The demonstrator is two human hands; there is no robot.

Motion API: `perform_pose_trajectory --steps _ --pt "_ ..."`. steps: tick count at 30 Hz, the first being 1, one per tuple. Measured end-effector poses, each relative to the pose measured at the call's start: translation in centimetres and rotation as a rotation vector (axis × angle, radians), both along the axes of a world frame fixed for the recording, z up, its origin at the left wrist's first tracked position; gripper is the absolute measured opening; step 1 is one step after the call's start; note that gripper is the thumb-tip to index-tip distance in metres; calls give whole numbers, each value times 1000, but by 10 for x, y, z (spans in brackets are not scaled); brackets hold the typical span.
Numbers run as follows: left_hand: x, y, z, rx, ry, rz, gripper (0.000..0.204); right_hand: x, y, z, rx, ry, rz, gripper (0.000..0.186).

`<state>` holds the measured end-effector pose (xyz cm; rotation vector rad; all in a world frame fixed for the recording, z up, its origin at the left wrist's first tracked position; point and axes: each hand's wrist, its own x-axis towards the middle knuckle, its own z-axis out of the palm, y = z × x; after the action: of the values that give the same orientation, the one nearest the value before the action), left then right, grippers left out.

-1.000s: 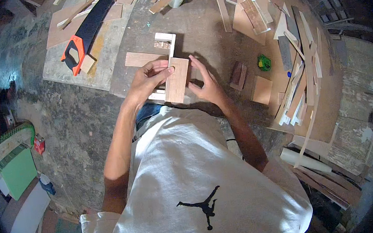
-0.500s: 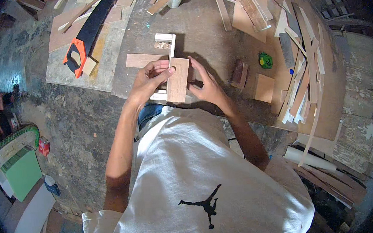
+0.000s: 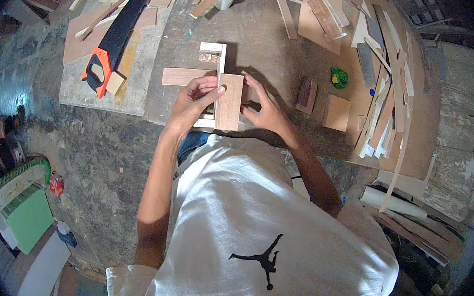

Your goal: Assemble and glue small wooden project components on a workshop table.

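Orange and black, a long handsaw (image 3: 118,38) lies on your left. Your left hand (image 3: 188,106) pinches a flat, light-brown wooden board (image 3: 229,107) by a pale wooden frame (image 3: 221,64), thumb on top. The board is between your hands. Your right hand (image 3: 266,110) curves at its right edge, thumb and fingers apart; whether they grip, I can't tell. Farther right sits a crinkly green thing (image 3: 339,78), then long, thin wooden strips (image 3: 397,95).

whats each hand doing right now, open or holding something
Left hand: closed, thumb on the flat wooden board, holding it.
Right hand: thumb and fingers parted beside the board's right edge; grip cannot be told.
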<state>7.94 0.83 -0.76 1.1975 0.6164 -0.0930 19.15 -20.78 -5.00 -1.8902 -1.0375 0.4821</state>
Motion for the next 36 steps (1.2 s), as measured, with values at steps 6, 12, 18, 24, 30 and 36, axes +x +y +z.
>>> perform_pose_trajectory --steps 6,12,18,24,30,36 --pt "1 0 -1 18 -24 47 50 0 1 2 20 6 -10 87" --pt "0 3 9 27 37 31 45 -1 2 9 6 13 -14 86" --pt "0 3 7 -23 29 40 43 0 1 9 1 -55 -17 85" --pt "0 4 -9 -1 -6 5 43 1 -2 11 0 -52 -24 87" --pt "1 4 -14 -12 6 -4 43 1 -6 10 -5 -3 -38 87" --pt "0 6 -21 -78 -27 24 40 0 -3 12 -22 5 -34 88"
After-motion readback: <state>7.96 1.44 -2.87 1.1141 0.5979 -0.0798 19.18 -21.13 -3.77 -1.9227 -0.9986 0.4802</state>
